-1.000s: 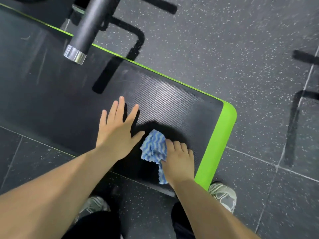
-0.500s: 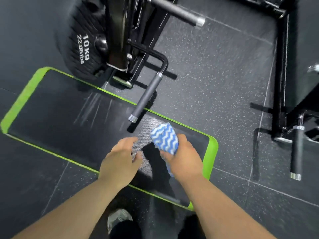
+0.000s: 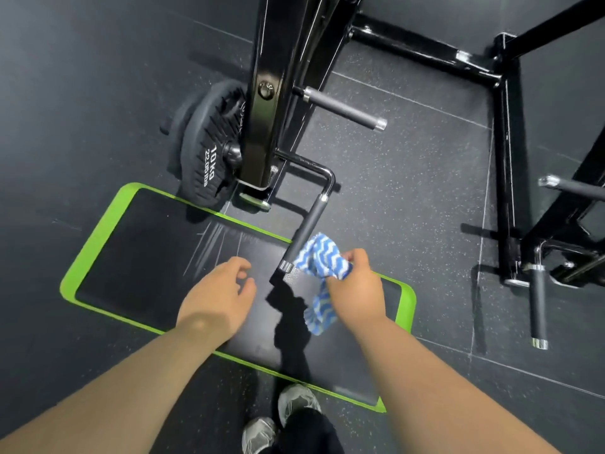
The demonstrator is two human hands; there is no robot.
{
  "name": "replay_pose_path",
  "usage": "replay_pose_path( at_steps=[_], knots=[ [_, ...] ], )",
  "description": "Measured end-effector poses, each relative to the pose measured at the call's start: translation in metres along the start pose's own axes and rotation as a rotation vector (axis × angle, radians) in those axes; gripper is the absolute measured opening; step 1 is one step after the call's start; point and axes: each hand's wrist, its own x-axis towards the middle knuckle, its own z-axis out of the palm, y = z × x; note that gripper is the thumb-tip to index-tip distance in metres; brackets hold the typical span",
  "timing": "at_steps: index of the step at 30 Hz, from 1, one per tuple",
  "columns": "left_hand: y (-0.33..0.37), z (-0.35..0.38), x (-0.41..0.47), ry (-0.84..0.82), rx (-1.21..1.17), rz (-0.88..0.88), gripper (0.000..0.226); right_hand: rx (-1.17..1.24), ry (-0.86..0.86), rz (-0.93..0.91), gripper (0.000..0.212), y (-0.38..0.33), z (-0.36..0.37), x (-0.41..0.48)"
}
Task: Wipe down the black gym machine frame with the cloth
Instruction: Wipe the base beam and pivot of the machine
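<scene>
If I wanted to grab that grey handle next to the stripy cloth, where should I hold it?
Probably the middle of the grey handle, on its padded sleeve, not the shiny end cap. It is a straight round bar, so fingers can wrap across it. Come from its left with the free left hand; the right hand and cloth crowd the other side.

Blue-white wavy cloth [image 3: 322, 261] bunched, tail hanging; glossy black frame [image 3: 262, 126] just beyond
</scene>
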Motion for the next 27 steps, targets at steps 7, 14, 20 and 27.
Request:
replay_pose_path(
  at_steps=[7,14,20,27],
  knots=[
    [0.000,-0.051,0.031,0.045,0.040,0.024,0.024,0.003,0.076,0.026,0.024,-0.043,0.004,0.020],
    [-0.054,-0.110,0.073,0.033,-0.023,0.090,0.014,0.013,0.074,0.017,0.021,-0.119,0.073,0.021],
    [-0.126,-0.198,0.104,0.002,0.094,0.171,0.018,0.299,0.163,0.213,0.023,-0.184,0.163,-0.019],
    [-0.130,-0.277,0.130,-0.006,0.201,0.316,0.023,0.524,0.218,0.312,0.025,-0.252,0.177,-0.042]
  ],
)
